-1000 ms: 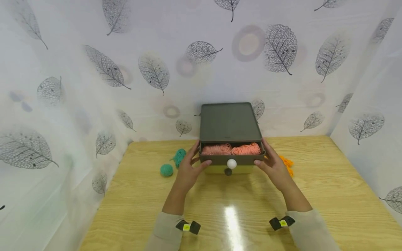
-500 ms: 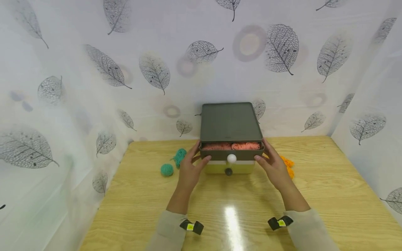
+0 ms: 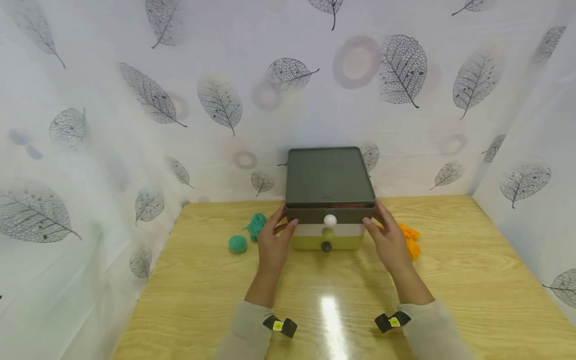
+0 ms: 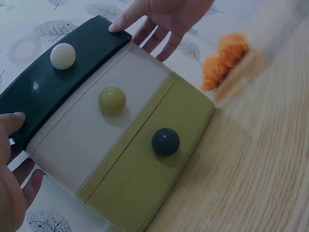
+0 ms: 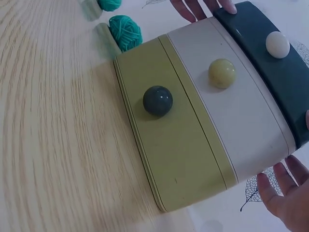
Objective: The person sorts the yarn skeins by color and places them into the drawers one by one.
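Observation:
A small cabinet of several stacked drawers stands on the table, with a dark green top [image 3: 330,175]. Its dark green upper drawer [image 3: 310,215] with a white round knob [image 3: 330,221] sticks out slightly, and a thin strip of coral yarn [image 3: 348,205] shows in the gap. My left hand [image 3: 273,250] presses its thumb on the drawer's left front corner, fingers extended along the side. At the right front corner my right hand [image 3: 390,245] mirrors this, thumb on the front. Below are a white drawer [image 5: 241,121] and an olive drawer [image 4: 140,179], both pushed in.
Two teal yarn balls [image 3: 237,244] lie left of the cabinet. Orange yarn [image 3: 411,242] lies to its right, partly behind my right hand. A leaf-patterned curtain [image 3: 288,110] hangs behind the wooden table [image 3: 202,300].
The upper drawer has slid back into the cabinet, and the coral yarn inside is now mostly covered. Both hands have moved with it. The white drawer below has come into view.

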`<action>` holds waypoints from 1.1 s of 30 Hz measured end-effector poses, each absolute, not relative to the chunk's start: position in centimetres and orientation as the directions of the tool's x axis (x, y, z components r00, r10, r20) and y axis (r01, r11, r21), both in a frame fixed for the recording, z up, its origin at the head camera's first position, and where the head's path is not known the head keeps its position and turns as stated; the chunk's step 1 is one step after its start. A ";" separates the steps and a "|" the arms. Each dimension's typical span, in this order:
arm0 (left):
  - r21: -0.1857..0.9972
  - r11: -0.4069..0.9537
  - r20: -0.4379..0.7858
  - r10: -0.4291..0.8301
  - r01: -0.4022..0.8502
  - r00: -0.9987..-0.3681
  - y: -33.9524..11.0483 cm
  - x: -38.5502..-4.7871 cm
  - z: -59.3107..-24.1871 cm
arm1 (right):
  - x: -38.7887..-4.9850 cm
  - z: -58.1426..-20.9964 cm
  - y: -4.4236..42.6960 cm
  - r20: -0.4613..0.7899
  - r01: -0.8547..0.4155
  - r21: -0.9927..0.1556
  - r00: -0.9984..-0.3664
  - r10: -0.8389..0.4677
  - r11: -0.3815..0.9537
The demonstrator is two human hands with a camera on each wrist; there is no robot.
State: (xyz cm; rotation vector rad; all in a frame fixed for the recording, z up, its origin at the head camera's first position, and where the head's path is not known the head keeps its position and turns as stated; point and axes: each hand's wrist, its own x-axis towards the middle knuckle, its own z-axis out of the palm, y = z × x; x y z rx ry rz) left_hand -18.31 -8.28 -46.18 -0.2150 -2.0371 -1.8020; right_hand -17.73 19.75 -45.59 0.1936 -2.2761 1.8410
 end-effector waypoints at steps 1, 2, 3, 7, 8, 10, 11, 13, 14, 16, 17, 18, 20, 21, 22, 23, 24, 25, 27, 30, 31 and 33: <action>0.911 0.149 0.407 -0.167 0.385 -0.898 -8.2 -18.4 -46.2 | -17.7 -45.6 19.6 0.240 -0.225 -0.950 -0.970 0.042 0.215; 0.909 0.145 0.412 -0.180 0.390 -0.893 -8.1 -18.4 -46.2 | -17.7 -45.6 19.5 0.240 -0.223 -0.950 -0.969 0.054 0.218; 0.910 0.142 0.412 -0.193 0.390 -0.890 -8.1 -18.5 -46.3 | -17.7 -45.6 19.3 0.239 -0.218 -0.950 -0.969 0.068 0.224; 0.913 0.137 0.407 -0.227 0.384 -0.885 -7.8 -18.5 -46.3 | -17.8 -45.7 18.8 0.249 -0.218 -0.954 -0.959 0.133 0.206; 0.914 0.139 0.403 -0.235 0.380 -0.884 -7.8 -18.6 -46.3 | -17.8 -45.7 18.7 0.253 -0.221 -0.954 -0.957 0.146 0.202; 0.917 0.142 0.398 -0.249 0.373 -0.883 -7.7 -18.6 -46.4 | -17.8 -45.8 18.5 0.260 -0.230 -0.957 -0.951 0.169 0.179; 0.918 0.143 0.396 -0.256 0.371 -0.882 -7.7 -18.7 -46.4 | -17.8 -45.8 18.4 0.261 -0.231 -0.957 -0.949 0.176 0.174; 0.920 0.142 0.392 -0.266 0.367 -0.881 -7.7 -18.7 -46.5 | -17.8 -45.8 18.2 0.261 -0.232 -0.959 -0.947 0.187 0.162; 0.920 0.141 0.391 -0.269 0.366 -0.880 -7.6 -18.7 -46.6 | -17.8 -45.9 18.1 0.260 -0.232 -0.960 -0.947 0.189 0.158; 0.921 0.137 0.390 -0.274 0.366 -0.879 -7.6 -18.7 -46.7 | -17.7 -45.9 18.1 0.255 -0.228 -0.962 -0.948 0.191 0.151; 0.921 0.133 0.390 -0.275 0.367 -0.879 -7.6 -18.8 -46.7 | -17.7 -45.9 18.1 0.253 -0.227 -0.962 -0.948 0.191 0.149; 0.923 0.129 0.385 -0.275 0.363 -0.881 -7.6 -18.8 -46.7 | -17.7 -45.9 18.1 0.254 -0.228 -0.962 -0.949 0.189 0.148; 0.924 0.119 0.382 -0.274 0.363 -0.882 -7.6 -18.8 -46.7 | -17.8 -46.0 18.1 0.254 -0.228 -0.962 -0.950 0.184 0.150; 0.924 0.113 0.382 -0.274 0.365 -0.883 -7.6 -18.8 -46.8 | -17.8 -46.0 18.1 0.254 -0.228 -0.962 -0.950 0.183 0.151; 0.925 0.104 0.379 -0.271 0.365 -0.885 -7.6 -18.8 -46.8 | -17.8 -46.0 18.2 0.253 -0.227 -0.962 -0.950 0.181 0.155; 0.929 0.096 0.370 -0.269 0.358 -0.889 -7.5 -18.6 -46.4 | -17.8 -46.1 18.3 0.252 -0.226 -0.962 -0.951 0.180 0.153; 0.931 0.091 0.364 -0.266 0.353 -0.892 -7.5 -18.6 -46.3 | -17.8 -46.2 18.3 0.252 -0.226 -0.962 -0.951 0.179 0.154; 0.932 0.086 0.363 -0.265 0.353 -0.893 -7.5 -18.6 -46.3 | -17.8 -46.3 18.4 0.252 -0.225 -0.962 -0.951 0.180 0.157; 0.933 0.080 0.359 -0.265 0.351 -0.895 -7.4 -18.5 -46.3 | -17.9 -46.3 18.5 0.257 -0.229 -0.960 -0.950 0.179 0.159; 0.929 0.087 0.371 -0.274 0.361 -0.888 -7.4 -18.7 -46.5 | -17.9 -46.3 18.5 0.264 -0.238 -0.959 -0.948 0.177 0.156; 0.926 0.092 0.376 -0.276 0.365 -0.884 -7.4 -18.7 -46.5 | -17.9 -46.3 18.5 0.264 -0.238 -0.958 -0.949 0.174 0.158; 0.922 0.104 0.388 -0.280 0.374 -0.878 -7.5 -18.7 -46.5 | -17.9 -46.2 18.5 0.260 -0.235 -0.960 -0.950 0.172 0.153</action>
